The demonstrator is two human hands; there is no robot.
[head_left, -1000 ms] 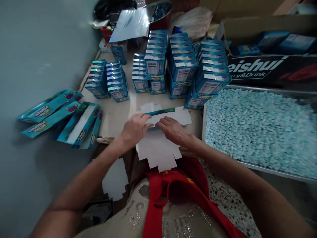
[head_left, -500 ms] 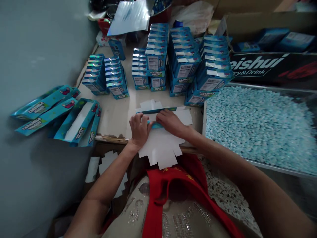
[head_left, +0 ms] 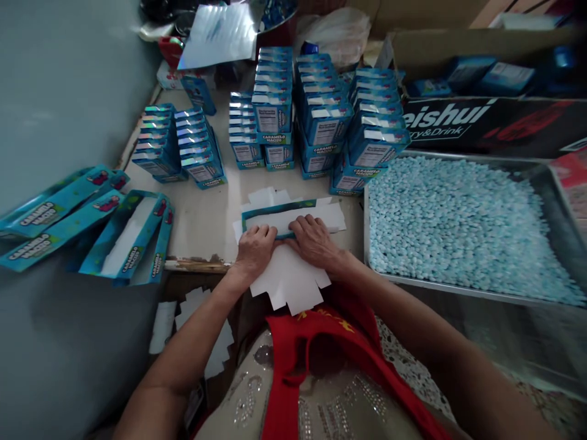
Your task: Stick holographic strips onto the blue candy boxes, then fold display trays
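A partly folded blue and white carton [head_left: 287,218] lies near the table's front edge. My left hand [head_left: 255,247] has its fingers curled over the carton's near left edge, and my right hand [head_left: 314,241] bends its fingers over the near edge right of the middle. Both thumbs lie low and close together along that edge. Under and in front of the hands, flat white card [head_left: 293,281] with notched edges hangs past the table edge. Filled-looking blue boxes [head_left: 273,116] stand stacked in rows behind the carton.
At the right, a metal tray [head_left: 367,232] holds light blue pieces, with a black printed carton [head_left: 509,125] behind it. Folded blue sleeves [head_left: 131,238] lean at the left by the grey wall. A shiny sheet [head_left: 220,36] lies at the back.
The blue fold of the carton has opened out into a wider white strip, and both hands have moved down to its near edge. The whole view has shifted slightly, showing more of the tray.
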